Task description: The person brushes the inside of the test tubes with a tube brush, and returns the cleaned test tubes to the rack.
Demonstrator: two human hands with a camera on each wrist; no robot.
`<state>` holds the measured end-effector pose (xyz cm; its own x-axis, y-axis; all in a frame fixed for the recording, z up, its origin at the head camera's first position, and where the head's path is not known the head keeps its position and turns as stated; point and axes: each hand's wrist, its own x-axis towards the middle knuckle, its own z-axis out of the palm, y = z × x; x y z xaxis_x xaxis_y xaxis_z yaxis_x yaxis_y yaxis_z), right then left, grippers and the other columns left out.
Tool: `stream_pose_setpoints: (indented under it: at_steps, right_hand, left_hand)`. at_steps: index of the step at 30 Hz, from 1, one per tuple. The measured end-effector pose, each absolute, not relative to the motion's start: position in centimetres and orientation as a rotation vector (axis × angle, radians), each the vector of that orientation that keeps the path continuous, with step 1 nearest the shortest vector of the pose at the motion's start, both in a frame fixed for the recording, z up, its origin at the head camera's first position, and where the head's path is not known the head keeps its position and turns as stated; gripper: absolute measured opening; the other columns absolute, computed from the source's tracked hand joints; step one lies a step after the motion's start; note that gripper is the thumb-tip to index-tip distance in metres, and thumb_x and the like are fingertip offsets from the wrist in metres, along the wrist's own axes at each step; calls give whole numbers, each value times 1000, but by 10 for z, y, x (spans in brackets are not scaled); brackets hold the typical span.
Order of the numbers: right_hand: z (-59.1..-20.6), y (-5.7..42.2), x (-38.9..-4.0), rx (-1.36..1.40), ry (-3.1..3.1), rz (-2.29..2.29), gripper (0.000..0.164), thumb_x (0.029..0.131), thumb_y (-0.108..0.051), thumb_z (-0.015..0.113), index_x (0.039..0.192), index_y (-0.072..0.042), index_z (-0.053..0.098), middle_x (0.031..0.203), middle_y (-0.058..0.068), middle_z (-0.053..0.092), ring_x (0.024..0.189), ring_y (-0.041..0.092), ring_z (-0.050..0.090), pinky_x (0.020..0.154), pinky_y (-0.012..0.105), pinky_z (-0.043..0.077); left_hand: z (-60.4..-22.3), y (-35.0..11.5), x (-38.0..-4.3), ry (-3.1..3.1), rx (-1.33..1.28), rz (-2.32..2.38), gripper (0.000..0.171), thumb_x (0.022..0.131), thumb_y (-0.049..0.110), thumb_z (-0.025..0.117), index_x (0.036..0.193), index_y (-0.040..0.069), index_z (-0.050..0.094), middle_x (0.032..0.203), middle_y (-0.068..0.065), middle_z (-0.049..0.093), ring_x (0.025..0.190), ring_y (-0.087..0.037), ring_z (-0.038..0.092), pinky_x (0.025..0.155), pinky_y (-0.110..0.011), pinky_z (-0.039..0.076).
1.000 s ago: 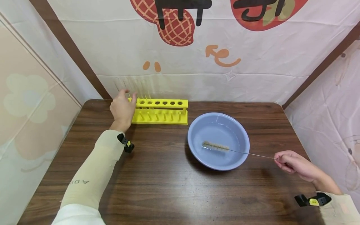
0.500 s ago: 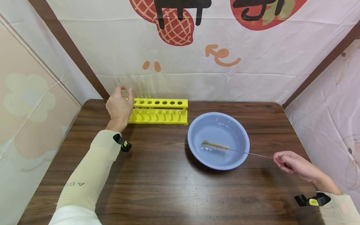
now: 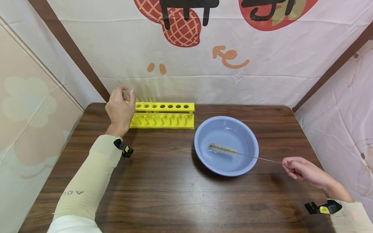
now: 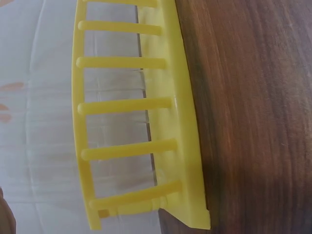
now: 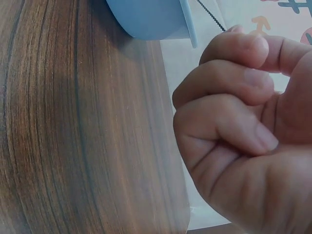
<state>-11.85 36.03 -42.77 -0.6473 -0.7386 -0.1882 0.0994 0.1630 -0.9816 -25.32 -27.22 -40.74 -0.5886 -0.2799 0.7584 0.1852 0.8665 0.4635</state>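
In the head view my left hand [image 3: 120,108] is over the left end of a yellow test tube rack [image 3: 177,106], its thumb spread away from the bent fingers. Several clear test tubes [image 3: 149,92] stand in the rack's left holes, faint against the pale backdrop. Whether the fingers touch a tube is hard to see. My right hand [image 3: 303,171] pinches the thin wire handle [image 3: 268,160] of a test tube brush, its fingers curled in the right wrist view. The brush's bristle head [image 3: 222,148] lies in the water of a blue basin [image 3: 253,137].
The left wrist view shows the rack's drying pegs [image 4: 126,105] close up and a sliver of a finger [image 4: 6,217]. Rack and basin stand on a dark wooden table [image 3: 163,181]. A printed cloth backdrop [image 3: 180,87] rises behind the table's far edge.
My left hand has slid left along the rack, uncovering more of its left end. The right hand and the brush have barely shifted.
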Motion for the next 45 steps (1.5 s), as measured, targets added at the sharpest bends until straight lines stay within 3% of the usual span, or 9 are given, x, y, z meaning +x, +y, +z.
stream_pose_setpoints:
  at_steps: [15,23,28,34,39,45]
  right_hand:
    - [-434,357,-115,-681,1857,-1736,28,96,16,17,89,6,42,65,15,33,51,30,21,41,42,10]
    - [-435,356,-115,-684,1798,-1864,38,93,19,11,88,2,45,65,13,31,51,26,20,41,38,9]
    - [-432,357,-118,-719,1747,-1915,42,92,19,7,86,-1,44,64,12,29,50,23,18,42,35,12]
    - [-429,358,-118,-675,1701,-1962,43,93,17,6,84,-2,44,64,12,27,49,24,16,43,36,10]
    - [-429,361,-119,-695,1647,-2014,46,91,18,4,86,0,46,64,12,27,49,23,16,42,34,9]
    - [-431,365,-124,-825,1491,-2079,45,90,19,-3,87,6,40,64,12,27,49,22,18,44,32,11]
  left_hand:
    - [-382,-266,-262,-1999,3,-645,39,101,33,54,99,-4,62,84,-18,53,65,-34,48,55,-43,34]
    - [-356,-266,-253,-1941,-16,-670,43,99,34,47,96,-7,59,89,-22,52,78,-36,50,67,-33,34]
    - [-345,-262,-242,-1928,-66,-732,39,99,29,48,95,-9,56,86,-23,53,76,-36,53,68,-32,35]
    - [-348,-253,-227,-1976,-291,-698,37,99,29,50,97,-7,56,77,-21,54,66,-35,52,61,-42,40]
    - [-358,-246,-215,-2083,-565,-592,35,105,28,55,108,-7,58,82,-19,57,68,-33,53,60,-44,47]
    - [-370,-229,-200,-2291,-840,-449,48,109,44,41,119,0,58,91,-17,59,65,-29,55,53,-41,50]
